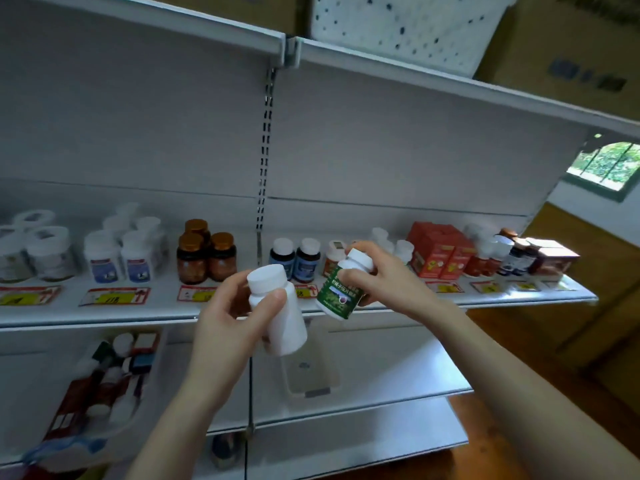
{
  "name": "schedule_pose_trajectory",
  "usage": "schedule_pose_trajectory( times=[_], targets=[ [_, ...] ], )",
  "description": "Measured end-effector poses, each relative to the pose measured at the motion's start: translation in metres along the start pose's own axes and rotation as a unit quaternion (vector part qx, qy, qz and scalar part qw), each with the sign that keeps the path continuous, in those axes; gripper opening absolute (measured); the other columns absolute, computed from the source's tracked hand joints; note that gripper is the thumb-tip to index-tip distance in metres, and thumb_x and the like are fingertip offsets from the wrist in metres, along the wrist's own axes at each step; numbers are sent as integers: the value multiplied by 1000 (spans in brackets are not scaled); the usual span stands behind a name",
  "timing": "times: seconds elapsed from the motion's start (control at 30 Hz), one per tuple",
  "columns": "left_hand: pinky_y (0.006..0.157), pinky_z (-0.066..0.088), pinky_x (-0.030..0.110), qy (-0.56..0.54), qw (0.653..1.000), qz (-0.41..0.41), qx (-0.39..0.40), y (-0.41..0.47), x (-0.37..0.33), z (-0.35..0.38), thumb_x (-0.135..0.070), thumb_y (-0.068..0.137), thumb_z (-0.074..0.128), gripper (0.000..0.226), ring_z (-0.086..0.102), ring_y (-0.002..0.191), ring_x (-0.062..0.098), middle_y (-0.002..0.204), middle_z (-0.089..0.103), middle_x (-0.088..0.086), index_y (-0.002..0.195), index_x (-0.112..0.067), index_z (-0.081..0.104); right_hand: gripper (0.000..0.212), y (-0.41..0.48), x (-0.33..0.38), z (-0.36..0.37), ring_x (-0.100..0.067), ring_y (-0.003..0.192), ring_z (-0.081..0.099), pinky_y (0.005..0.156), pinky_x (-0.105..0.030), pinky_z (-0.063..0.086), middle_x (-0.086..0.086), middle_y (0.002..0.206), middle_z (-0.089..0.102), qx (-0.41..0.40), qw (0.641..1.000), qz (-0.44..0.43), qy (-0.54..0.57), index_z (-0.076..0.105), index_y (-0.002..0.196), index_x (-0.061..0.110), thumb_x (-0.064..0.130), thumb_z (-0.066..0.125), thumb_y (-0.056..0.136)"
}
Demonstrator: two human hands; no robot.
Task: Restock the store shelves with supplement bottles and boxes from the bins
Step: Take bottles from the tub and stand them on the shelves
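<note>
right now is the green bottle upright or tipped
Tipped: the right hand grips the green bottle on a slant, with its white cap up and to the right of its base.

White shelving [381, 150], wooden floor [502, 323], window [604, 164] — greenery outside

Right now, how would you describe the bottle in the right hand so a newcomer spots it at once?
Find the white shelf with red price tags and look just in front of its middle. There the right hand grips the green bottle, tilted and white-capped; its green printed label sets it apart from the plain white bottle in the left hand.
</note>
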State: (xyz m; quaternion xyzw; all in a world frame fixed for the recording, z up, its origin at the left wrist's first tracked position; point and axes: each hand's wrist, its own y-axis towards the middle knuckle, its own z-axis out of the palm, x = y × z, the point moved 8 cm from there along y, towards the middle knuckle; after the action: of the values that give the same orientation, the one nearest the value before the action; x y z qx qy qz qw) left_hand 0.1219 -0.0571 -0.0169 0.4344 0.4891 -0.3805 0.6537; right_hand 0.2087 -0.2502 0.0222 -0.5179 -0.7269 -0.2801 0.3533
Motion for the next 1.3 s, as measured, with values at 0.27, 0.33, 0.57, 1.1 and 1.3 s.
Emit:
schedule_pose_trajectory(
  times=[0.27, 0.33, 0.57, 1.1, 1.3],
  targets=[
    [54, 49, 12, 7, 1000, -4, 27, 23, 6, 70, -11, 82, 65, 23, 61, 72, -6, 88, 67, -12, 97, -28, 62, 32, 23, -42, -72, -20, 102, 53, 79, -27, 39, -4, 116, 54, -28, 993, -1, -115, 48, 122, 17, 30, 46, 93],
    [61, 49, 15, 9, 999, -5, 32, 34, 7, 82, -12, 82, 65, 23, 61, 75, -4, 92, 67, -11, 99, -28, 62, 32, 33, -51, -86, -18, 108, 52, 80, -23, 38, -2, 123, 55, -32, 992, 1, -123, 53, 120, 19, 26, 55, 88],
    [62, 45, 23, 8, 997, -25, 79, 78, 24, 128, -37, 66, 68, 28, 59, 75, 2, 86, 68, -10, 93, -31, 65, 33, 61, -65, -146, -7, 94, 54, 75, -15, 38, 10, 99, 56, -113, 982, -29, -151, 62, 113, 21, 26, 67, 81],
    [65, 51, 34, 32, 996, -43, 69, 141, 45, 181, -28, 83, 62, 25, 63, 87, 18, 100, 64, -1, 107, -26, 56, 39, 163, -108, -208, -22, 114, 52, 86, -27, 41, -5, 127, 55, -127, 956, -8, -264, 55, 121, 18, 24, 64, 83],
    [72, 52, 37, 58, 997, -55, 19, 146, 42, 190, -35, 86, 59, 27, 61, 87, 14, 96, 59, -11, 111, -30, 52, 40, 209, -134, -188, -23, 115, 48, 82, -25, 36, -9, 127, 51, -13, 956, -1, -293, 55, 119, 11, 20, 66, 82]
  ],
)
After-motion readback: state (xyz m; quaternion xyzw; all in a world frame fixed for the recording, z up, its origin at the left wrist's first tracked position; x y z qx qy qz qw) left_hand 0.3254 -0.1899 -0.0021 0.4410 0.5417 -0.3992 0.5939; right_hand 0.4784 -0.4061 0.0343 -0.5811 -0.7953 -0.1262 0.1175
